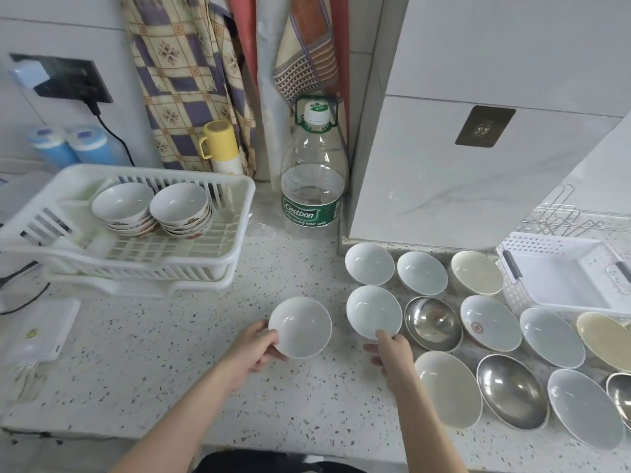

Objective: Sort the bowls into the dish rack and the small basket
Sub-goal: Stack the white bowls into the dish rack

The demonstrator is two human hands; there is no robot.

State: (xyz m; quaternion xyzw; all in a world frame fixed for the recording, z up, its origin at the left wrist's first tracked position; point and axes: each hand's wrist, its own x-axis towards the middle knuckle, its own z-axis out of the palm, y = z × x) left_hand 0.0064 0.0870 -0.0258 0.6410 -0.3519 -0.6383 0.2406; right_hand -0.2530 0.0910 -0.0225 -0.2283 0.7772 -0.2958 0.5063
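So the left hand (254, 346) has its fingers curled around the near-left rim of a plain white ceramic bowl (300, 327), which sits out on the speckled stone countertop (153, 363), a bit apart from the rest. The right hand (392, 349) is pinching the near rim of a second white ceramic bowl (374, 310), thumb on the inside edge, and that one's at the left end of the middle row in the cluster. The other loose bowls are spread to the right: white ones, a couple of cream ones, shiny steel ones, plus a white bowl with a red mark (490, 322).

The white plastic dish rack (164, 247) is at the back left with 2 stacks of patterned bowls (150, 209) in it. The small white perforated basket (560, 271) is at the far right, just behind the bowls. A big clear water bottle (312, 179) stands between them by the wall.
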